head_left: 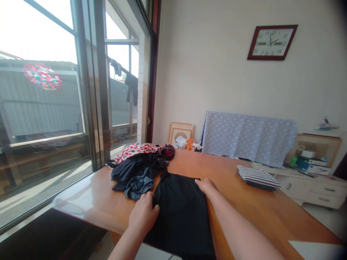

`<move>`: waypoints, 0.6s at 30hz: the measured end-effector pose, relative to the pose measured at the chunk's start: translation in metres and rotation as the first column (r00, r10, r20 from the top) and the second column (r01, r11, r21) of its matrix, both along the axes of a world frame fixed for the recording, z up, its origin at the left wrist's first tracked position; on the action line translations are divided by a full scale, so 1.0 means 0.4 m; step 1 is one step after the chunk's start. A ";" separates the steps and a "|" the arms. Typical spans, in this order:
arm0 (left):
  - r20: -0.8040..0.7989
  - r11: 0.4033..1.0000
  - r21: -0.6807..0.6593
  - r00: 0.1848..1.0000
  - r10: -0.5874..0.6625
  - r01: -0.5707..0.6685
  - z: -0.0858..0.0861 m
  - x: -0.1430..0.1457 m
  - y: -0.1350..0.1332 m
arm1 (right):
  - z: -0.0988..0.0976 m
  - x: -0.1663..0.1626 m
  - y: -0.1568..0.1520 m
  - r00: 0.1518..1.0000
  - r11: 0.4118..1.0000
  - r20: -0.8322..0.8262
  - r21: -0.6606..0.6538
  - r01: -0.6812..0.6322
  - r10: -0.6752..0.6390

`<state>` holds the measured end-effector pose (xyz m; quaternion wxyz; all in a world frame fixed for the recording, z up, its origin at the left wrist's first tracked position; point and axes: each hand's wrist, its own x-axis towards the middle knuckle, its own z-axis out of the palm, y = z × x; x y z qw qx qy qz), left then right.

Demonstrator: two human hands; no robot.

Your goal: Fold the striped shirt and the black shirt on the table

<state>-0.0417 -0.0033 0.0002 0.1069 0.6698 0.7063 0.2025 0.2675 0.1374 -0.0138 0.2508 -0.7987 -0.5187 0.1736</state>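
Observation:
A black garment [181, 213] lies spread over the near edge of the wooden table, its lower part hanging toward me. My left hand [145, 211] is closed on its left side, thumb on the cloth. At the far right corner of the cloth, my right hand [206, 187] pinches the edge. Which kind of garment it is, I cannot tell. Just beyond my left hand sits a heap of dark clothes [138, 173], topped by a white cloth with red and black spots [137, 150].
A folded striped garment [257, 177] rests on the wooden table [208, 162] at right. Glass windows [48, 90] stand along the left. Behind the table are a low white cabinet [322, 191] and something draped with a blue dotted cloth [246, 137]. A clock [272, 42] hangs on the wall.

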 end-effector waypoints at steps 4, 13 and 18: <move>0.054 0.999 -0.029 0.999 -0.011 0.013 -0.002 0.006 0.023 | -0.031 -0.010 0.002 0.997 0.999 0.062 -0.004 -0.049 0.050; 0.135 0.995 0.038 0.986 -0.102 0.098 -0.034 0.108 0.118 | -0.032 0.133 0.027 0.996 0.991 0.078 0.131 0.021 -0.032; 0.189 0.982 0.028 0.964 -0.189 0.187 -0.029 0.292 0.204 | 0.005 0.309 0.037 0.989 0.976 0.045 0.173 0.130 -0.140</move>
